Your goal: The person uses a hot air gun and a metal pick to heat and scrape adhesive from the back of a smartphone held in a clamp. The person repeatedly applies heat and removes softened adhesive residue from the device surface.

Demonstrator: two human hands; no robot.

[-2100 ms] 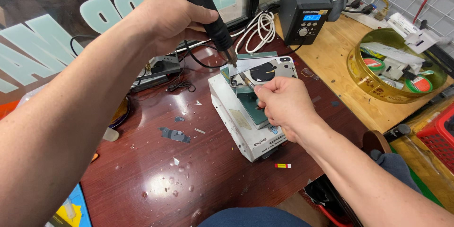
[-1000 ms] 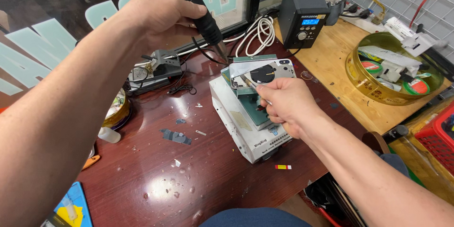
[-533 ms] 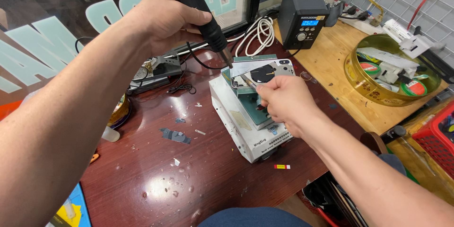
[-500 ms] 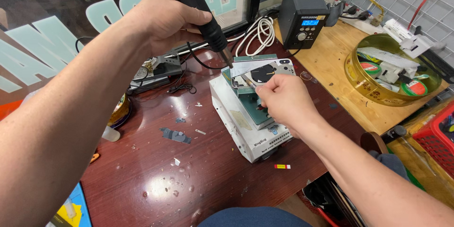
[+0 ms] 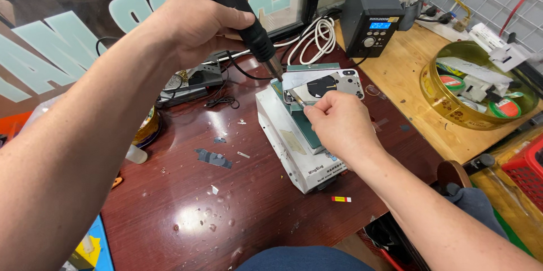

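My left hand (image 5: 195, 22) grips a black hot-air gun (image 5: 240, 14), its metal nozzle angled down at the near left edge of a phone back (image 5: 331, 83). The phone lies on a green pad atop a white heating platform (image 5: 285, 141). My right hand (image 5: 339, 124) rests on the pad and pinches a thin metal pry tool (image 5: 298, 99) whose tip meets the phone's left corner, right below the nozzle.
A black rework station with a blue display (image 5: 373, 14) stands behind, beside coiled white cable (image 5: 317, 36). A yellow bowl of tape rolls (image 5: 478, 93) sits right on the wooden bench. Small scraps (image 5: 214, 158) lie on the dark red table. A red basket (image 5: 523, 178) is far right.
The hot-air gun's nozzle has dipped slightly closer to the phone's edge; my right hand stays pressed at the same corner with the pry tool.
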